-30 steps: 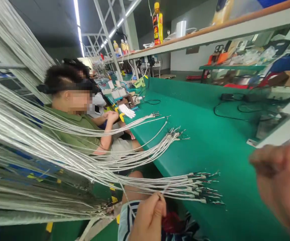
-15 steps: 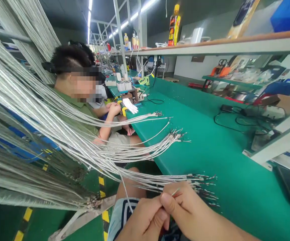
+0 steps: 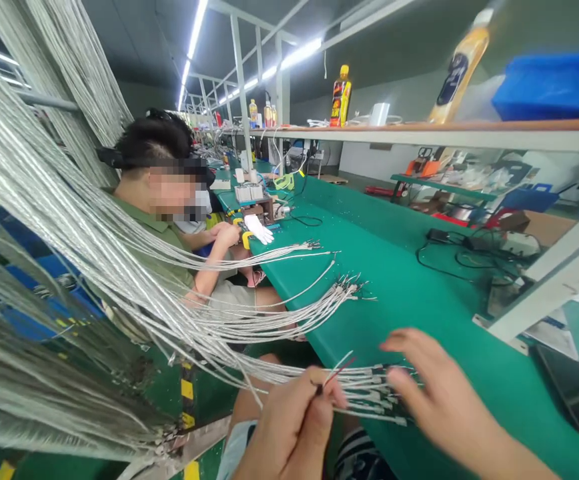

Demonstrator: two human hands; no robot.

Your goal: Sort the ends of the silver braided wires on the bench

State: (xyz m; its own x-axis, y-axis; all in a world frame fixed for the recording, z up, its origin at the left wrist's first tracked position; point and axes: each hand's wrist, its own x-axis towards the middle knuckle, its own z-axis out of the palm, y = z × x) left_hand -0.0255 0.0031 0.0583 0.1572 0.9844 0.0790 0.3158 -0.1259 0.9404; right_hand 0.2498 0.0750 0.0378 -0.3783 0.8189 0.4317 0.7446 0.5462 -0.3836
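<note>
My left hand point(image 3: 297, 417) is closed on a cable end, pinched between thumb and fingers. Thin wires point(image 3: 342, 369), one white and one red, stick out past its fingertips. To the right, my right hand point(image 3: 439, 393) is raised with thumb and fingers apart and nothing seen between them. Behind both hands a bundle of grey braided cables point(image 3: 279, 370) runs onto the bench, its stripped ends partly hidden by my right hand. Two further cable bundles lie farther off, the nearer one point(image 3: 319, 310) with dark, frayed tips.
The green bench point(image 3: 394, 273) stretches away ahead. A co-worker point(image 3: 154, 220) sits at the left, behind hanging cables point(image 3: 44, 173). White gloves point(image 3: 258, 229) lie near that person. At the right are a shelf post point(image 3: 559, 280), a dark phone-like object point(image 3: 569, 393) and black leads point(image 3: 449, 260).
My right hand has let go and moved right, away from my left hand, its fingers opening. White and red wires now show at my left fingertips. The view has tilted up slightly.
</note>
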